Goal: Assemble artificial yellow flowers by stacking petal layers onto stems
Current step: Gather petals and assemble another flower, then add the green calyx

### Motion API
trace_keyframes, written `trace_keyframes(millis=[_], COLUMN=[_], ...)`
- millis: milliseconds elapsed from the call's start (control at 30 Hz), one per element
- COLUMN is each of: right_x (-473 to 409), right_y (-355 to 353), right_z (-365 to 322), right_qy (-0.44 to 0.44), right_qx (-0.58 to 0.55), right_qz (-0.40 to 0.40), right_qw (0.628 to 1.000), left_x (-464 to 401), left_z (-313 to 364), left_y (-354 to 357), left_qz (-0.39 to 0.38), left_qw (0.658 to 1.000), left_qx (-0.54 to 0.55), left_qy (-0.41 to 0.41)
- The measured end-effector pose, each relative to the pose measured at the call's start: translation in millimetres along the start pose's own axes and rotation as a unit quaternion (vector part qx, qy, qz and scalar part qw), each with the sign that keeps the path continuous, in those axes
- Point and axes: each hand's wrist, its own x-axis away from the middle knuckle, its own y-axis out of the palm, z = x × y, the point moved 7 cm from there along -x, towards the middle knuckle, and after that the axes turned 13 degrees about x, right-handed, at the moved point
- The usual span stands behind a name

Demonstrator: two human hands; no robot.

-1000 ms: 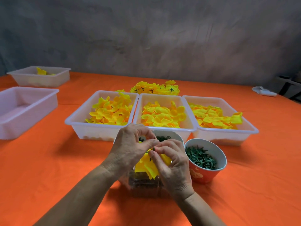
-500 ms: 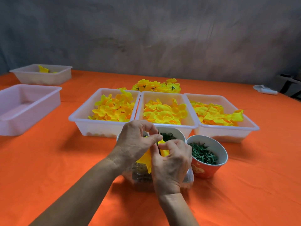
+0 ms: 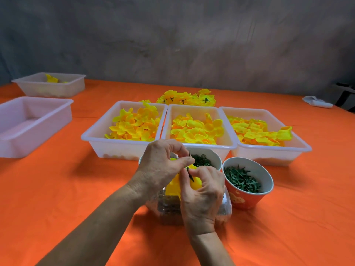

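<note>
Both hands meet over the middle of the orange table. My left hand (image 3: 163, 166) pinches a thin dark green stem (image 3: 189, 153) between thumb and fingers; the stem's tip pokes up above them. My right hand (image 3: 201, 196) grips the yellow petal layers (image 3: 173, 187) threaded on that stem, and the lower stem shows dark against the petals. Behind the hands stand three white trays of loose yellow petals: left (image 3: 99, 137), middle (image 3: 226, 144) and right (image 3: 301, 146). A pile of finished yellow flowers (image 3: 186, 98) lies behind the trays.
A white cup of dark green rings (image 3: 215, 156) and a red cup of green star-shaped pieces (image 3: 244, 200) stand by my hands. A clear container (image 3: 169, 210) sits under them. Two more white trays (image 3: 28, 121) (image 3: 50, 89) are at the far left. A white object (image 3: 317, 101) lies far right.
The hands stay together on the flower. My right hand has shifted its hold lower on the petals, and the stem tip now shows more above my left fingers. The view has moved slightly.
</note>
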Motion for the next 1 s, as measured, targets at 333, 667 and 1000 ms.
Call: trace_keyframes(millis=[333, 667, 1000], right_x=[-49.1, -43.3, -37.1], right_y=[18.3, 31.6, 31.7], right_z=[13.0, 15.8, 17.7], right_qy=[-0.032, -0.055, -0.069], right_qx=[-0.171, -0.190, -0.242], right_qz=[-0.440, -0.426, -0.380], right_qw=[0.881, 0.883, 0.890], left_x=[-0.5, -1.8, -1.8], left_z=[-0.7, -8.9, -7.8], left_y=[0.2, -1.6, -1.1], left_qz=[-0.012, -0.014, -0.017], left_qw=[1.000, 1.000, 0.999], left_qx=[0.001, 0.025, 0.032], left_qy=[-0.008, -0.006, 0.004])
